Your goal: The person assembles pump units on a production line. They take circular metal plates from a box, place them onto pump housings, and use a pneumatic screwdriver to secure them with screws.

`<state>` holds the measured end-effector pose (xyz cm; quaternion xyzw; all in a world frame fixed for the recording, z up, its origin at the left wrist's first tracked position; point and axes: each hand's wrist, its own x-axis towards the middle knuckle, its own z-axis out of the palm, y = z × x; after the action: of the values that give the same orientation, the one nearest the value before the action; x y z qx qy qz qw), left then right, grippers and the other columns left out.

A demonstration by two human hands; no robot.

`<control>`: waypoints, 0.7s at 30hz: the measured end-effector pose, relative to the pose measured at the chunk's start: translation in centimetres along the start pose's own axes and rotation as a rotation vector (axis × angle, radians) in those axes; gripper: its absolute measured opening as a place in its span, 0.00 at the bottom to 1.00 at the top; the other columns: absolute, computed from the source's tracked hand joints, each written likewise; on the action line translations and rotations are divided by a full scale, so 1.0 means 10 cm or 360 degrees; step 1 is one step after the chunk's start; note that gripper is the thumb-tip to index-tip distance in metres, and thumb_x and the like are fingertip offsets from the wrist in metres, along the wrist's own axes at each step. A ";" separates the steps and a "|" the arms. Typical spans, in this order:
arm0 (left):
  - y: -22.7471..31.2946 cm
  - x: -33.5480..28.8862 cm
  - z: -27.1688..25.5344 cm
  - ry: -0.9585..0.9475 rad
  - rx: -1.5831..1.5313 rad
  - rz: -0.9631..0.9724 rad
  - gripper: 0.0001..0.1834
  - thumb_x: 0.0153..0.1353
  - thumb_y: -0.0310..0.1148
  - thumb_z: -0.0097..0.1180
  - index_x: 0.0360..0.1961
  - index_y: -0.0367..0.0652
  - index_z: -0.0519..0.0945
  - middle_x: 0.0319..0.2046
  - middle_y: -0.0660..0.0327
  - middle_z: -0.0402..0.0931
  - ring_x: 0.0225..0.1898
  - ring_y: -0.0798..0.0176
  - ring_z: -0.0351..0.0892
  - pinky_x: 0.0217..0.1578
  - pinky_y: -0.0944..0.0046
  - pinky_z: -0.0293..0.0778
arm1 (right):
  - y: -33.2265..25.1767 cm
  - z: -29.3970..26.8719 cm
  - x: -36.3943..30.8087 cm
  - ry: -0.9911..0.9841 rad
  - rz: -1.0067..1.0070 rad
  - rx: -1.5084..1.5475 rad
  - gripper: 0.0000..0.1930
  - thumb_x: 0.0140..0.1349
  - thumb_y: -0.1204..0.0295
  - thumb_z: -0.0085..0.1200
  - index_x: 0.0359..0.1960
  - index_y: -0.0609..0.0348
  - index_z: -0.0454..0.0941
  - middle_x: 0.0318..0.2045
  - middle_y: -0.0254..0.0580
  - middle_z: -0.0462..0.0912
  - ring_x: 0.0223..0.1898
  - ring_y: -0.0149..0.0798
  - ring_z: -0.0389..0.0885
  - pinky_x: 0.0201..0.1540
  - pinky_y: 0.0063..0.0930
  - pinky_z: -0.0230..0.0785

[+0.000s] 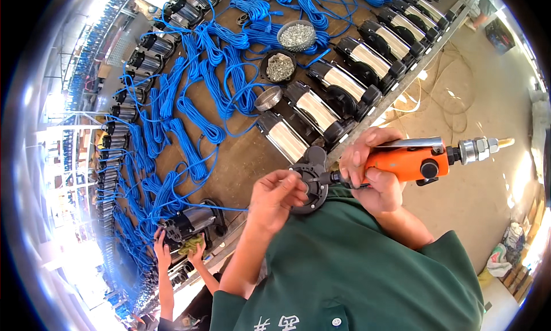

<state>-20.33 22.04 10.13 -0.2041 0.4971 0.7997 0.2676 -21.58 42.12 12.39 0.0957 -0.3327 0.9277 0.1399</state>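
My right hand [373,173] is wrapped round an orange air screwdriver [408,162], with a metal lever along its top and a hose fitting at its back end. The tool lies level, its black nose pointing left at the round black end cover [314,203] of a submersible pump. Against that cover my left hand [276,199] has its thumb and fingers pinched together near the tool's nose. Whatever sits between those fingertips is too small to make out. The pump's silver body [282,138] lies on the bench just beyond.
More silver-and-black pumps [326,114] line the bench's right edge, others its left side. Coiled blue cables [198,121] cover the middle. Bowls of small metal parts [297,36] stand among them. At lower left, a co-worker's hands [163,249] hold a pump [192,221] and a cloth.
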 end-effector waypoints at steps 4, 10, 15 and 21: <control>0.06 -0.01 0.13 -0.0119 -0.0053 -0.0040 0.10 0.63 0.33 0.58 0.38 0.37 0.77 0.27 0.58 0.81 0.22 0.66 0.80 0.21 0.72 0.74 | -0.01 0.07 0.09 -0.0121 -0.0073 0.0033 0.21 0.48 0.75 0.45 0.47 0.62 0.65 0.34 0.42 0.73 0.21 0.29 0.69 0.28 0.30 0.68; 0.14 0.06 0.16 -0.0181 -0.0061 -0.0053 0.09 0.62 0.32 0.59 0.37 0.37 0.76 0.27 0.57 0.81 0.23 0.66 0.80 0.22 0.72 0.74 | -0.02 0.05 0.11 -0.0019 -0.0043 0.0128 0.20 0.50 0.76 0.45 0.48 0.60 0.64 0.34 0.41 0.72 0.21 0.29 0.69 0.30 0.30 0.68; 0.17 0.09 0.22 -0.0147 -0.0012 -0.0060 0.09 0.61 0.32 0.59 0.36 0.37 0.76 0.26 0.56 0.80 0.22 0.65 0.80 0.21 0.72 0.74 | -0.02 0.02 0.11 0.0056 -0.0078 0.0148 0.20 0.50 0.76 0.45 0.48 0.60 0.65 0.34 0.42 0.72 0.21 0.29 0.69 0.29 0.30 0.67; 0.21 0.15 0.17 -0.0273 0.0088 -0.0183 0.08 0.61 0.32 0.60 0.31 0.37 0.76 0.22 0.58 0.78 0.15 0.68 0.73 0.17 0.74 0.67 | -0.01 -0.02 0.10 0.0061 -0.0100 0.0154 0.19 0.50 0.75 0.47 0.47 0.60 0.65 0.33 0.41 0.72 0.20 0.29 0.69 0.28 0.29 0.67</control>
<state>-22.97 23.18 11.42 -0.1558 0.4817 0.7836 0.3601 -22.55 42.50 12.54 0.0950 -0.2817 0.9394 0.1707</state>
